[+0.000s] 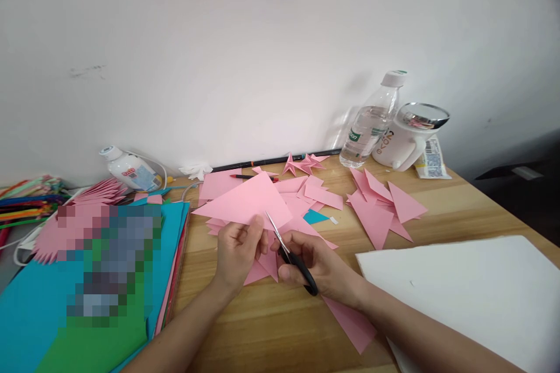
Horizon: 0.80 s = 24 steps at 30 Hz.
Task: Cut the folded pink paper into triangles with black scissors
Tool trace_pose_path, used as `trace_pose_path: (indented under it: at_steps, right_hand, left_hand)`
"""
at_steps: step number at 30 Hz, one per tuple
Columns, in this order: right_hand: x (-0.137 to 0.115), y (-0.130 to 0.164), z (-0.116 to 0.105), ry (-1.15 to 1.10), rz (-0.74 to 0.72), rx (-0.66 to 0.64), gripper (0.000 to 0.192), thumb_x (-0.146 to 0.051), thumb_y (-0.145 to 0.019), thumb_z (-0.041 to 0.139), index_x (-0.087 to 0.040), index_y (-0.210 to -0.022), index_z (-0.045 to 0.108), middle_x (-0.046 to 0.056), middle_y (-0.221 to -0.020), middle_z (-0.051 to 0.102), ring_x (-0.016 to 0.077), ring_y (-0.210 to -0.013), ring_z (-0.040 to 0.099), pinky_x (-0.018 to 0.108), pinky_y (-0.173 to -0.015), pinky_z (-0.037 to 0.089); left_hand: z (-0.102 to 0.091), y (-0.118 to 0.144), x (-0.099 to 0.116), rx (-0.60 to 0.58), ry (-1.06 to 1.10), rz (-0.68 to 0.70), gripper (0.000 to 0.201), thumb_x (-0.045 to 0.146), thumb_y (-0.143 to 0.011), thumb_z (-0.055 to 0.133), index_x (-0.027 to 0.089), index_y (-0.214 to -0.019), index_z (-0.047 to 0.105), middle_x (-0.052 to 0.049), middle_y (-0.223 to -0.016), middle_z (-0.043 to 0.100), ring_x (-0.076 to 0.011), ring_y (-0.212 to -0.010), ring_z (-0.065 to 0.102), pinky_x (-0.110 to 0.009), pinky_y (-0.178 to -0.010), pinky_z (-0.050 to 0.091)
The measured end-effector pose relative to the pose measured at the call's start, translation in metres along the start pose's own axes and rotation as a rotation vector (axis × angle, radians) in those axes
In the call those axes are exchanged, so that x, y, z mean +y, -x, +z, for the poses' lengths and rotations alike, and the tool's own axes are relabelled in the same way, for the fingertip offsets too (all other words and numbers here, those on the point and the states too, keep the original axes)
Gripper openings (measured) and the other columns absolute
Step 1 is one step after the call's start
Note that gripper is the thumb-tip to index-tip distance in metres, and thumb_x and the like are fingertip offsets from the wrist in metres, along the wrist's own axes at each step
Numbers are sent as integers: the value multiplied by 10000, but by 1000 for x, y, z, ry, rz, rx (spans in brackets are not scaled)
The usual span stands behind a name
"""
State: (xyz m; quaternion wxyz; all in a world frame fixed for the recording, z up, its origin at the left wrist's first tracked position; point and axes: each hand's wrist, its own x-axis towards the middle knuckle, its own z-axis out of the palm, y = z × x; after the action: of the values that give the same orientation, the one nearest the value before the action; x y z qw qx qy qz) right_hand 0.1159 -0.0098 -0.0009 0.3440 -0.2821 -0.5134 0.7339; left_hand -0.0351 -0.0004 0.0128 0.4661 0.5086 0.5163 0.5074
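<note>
While I scan from the far left, I see a bundle of coloured sticks (26, 201) at the table edge, then a stack of blue and green paper sheets (87, 315) with a white glue bottle (129, 170) lying on its side behind it. Next comes my left hand (238, 250), fingers pinched on the near edge of a pink paper triangle (247, 201) held just above the wooden table (271, 320). Just beside it, my right hand (317, 268) is clenched around the black handles of the scissors (291, 256), whose blades stand parted at the triangle's edge. Pink offcuts (380, 210) lie scattered beyond and to the right. Further right, a clear water bottle (371, 122) leans against a white mug (405, 143) by the wall, and a white sheet (472, 291) covers the near right corner.
</note>
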Motion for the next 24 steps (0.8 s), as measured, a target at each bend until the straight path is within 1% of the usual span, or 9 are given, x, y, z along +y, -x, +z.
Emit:
trace_pose_path:
  at_steps: [3,5,13,19,24]
  right_hand:
    - [-1,0,-1,7,-43,-7,285,-297,-699,687,-153,-886,527,-54,-638,399,65,-560,345,192,-514,296]
    - [-1,0,-1,7,-45,-8,286,-305,-706,681,-154,-896,528,-51,-646,400,68,-568,350,195,-524,301]
    - [-3,1,0,12,30,4,396,-405,-633,717,-158,-878,528,-54,-601,419,74,-530,349,203,-486,288]
    - [-4,1,0,23,53,30,374,-395,-614,729,-164,-814,514,-59,-578,424,69,-512,358,199,-473,291]
    - [1,2,0,17,78,28,344,-387,-679,680,-162,-881,516,-48,-588,476,72,-507,396,204,-485,329]
  left_hand:
    - [-1,1,-3,-23,-19,-9,386,373,-792,505,141,-484,503,4,-408,490,-86,-365,449,-209,-350,308]
    - [-1,1,-3,-24,-12,-14,382,376,-790,507,141,-488,506,4,-409,490,-89,-368,453,-210,-350,308]
    - [-1,1,-3,-30,2,-5,377,362,-795,502,145,-486,506,4,-413,498,-82,-370,440,-206,-358,316]
    - [0,0,-3,-30,-4,-6,381,365,-791,503,149,-477,499,4,-405,496,-84,-367,440,-208,-357,318]
    - [0,1,-2,-32,-1,-4,388,367,-795,496,151,-473,489,6,-404,489,-82,-368,432,-206,-356,317]
